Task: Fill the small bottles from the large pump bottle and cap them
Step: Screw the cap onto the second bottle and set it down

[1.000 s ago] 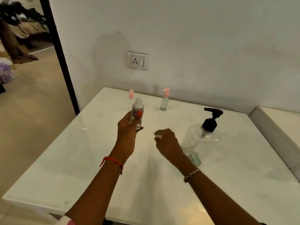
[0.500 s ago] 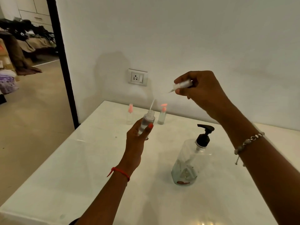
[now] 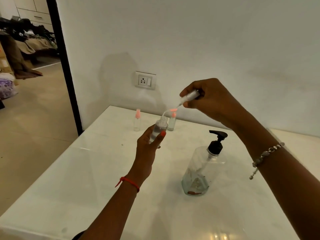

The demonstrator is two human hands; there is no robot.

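My left hand [image 3: 149,148] grips a small clear bottle [image 3: 159,129] with liquid in it, held above the white table [image 3: 86,179], its mouth uncapped. My right hand [image 3: 207,99] pinches a clear spray cap [image 3: 189,96] up and to the right of that bottle. The cap's thin white tube reaches down into the bottle's mouth. The large clear pump bottle [image 3: 200,172] with a black pump stands on the table below my right forearm. Two small bottles with pink caps, one [image 3: 137,120] on the left and one [image 3: 172,121] on the right, stand at the table's back edge.
The white wall with a power socket [image 3: 145,80] runs along the table's back. A dark door frame [image 3: 64,66] stands left of the table, with open floor and a cluttered room beyond it.
My right hand rose from the table with the spray cap, then came down and left, so the tube's tip now enters the bottle's mouth. My left hand keeps holding the bottle.
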